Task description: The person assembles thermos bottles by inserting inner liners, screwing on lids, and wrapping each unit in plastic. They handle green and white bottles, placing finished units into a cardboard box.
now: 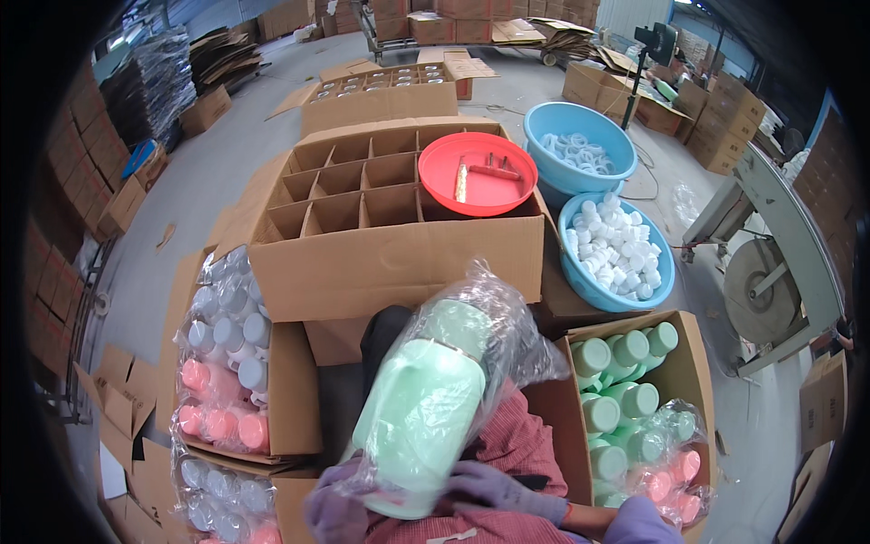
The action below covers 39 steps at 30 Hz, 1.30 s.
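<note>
Head view: we clasp a pale green plastic flask in clear wrap (426, 408), left hand (333, 508) and right hand (498, 492) pressed around its base; far divided brown cardboard carton (362, 195) unfilled.

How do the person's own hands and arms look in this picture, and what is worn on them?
Both hands wear thin, pale purple gloves. The left hand shows mostly as a rounded glove shape at the lower edge. On the right hand the glove covers the fingers and ends at the wrist, where a narrow orange-red band sits. Beyond it the forearm is bare; no sleeve is visible there.
</note>
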### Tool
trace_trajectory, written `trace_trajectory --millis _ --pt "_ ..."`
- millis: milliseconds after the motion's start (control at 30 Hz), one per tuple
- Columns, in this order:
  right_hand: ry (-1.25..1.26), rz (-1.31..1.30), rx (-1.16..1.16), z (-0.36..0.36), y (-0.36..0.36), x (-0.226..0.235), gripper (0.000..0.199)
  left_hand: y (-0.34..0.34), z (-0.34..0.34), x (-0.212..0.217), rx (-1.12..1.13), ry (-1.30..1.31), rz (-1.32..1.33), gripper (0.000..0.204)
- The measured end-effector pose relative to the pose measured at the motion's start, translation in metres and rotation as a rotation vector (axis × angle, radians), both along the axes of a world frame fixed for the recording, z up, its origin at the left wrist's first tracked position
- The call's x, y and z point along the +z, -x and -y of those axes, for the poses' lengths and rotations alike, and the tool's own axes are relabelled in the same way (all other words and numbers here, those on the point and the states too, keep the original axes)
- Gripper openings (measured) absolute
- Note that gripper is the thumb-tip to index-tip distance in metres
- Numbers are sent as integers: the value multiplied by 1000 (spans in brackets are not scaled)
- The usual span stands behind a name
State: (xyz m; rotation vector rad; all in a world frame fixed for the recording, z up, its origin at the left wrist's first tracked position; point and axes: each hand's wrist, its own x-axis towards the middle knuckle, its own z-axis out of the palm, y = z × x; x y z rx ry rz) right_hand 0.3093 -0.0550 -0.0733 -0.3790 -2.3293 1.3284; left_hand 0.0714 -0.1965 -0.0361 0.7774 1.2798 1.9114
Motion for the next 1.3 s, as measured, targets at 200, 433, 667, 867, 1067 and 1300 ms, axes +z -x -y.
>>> trace_trajectory --millis 200,433,667,867,1067,1300 --pt "1258 -138 40 -24 -37 45 45 44 -5 46 -381 -108 622 26" --pt "1721 -799 -558 -17 -76 46 35 -66 -96 52 -1193 -75 795 32" --pt "585 -732 -1543 -63 -228 46 26 -91 -145 30 -1123 241 -156 45" --pt "35 -292 -1746 -144 -341 -41 23 -37 -184 18 -929 244 -42 53" --pt "96 -380 -1933 -166 -391 -138 26 15 -237 27 -588 42 -102 48" --pt "25 -260 -1934 -166 -427 -169 17 61 -320 26 -600 -93 -88 62"
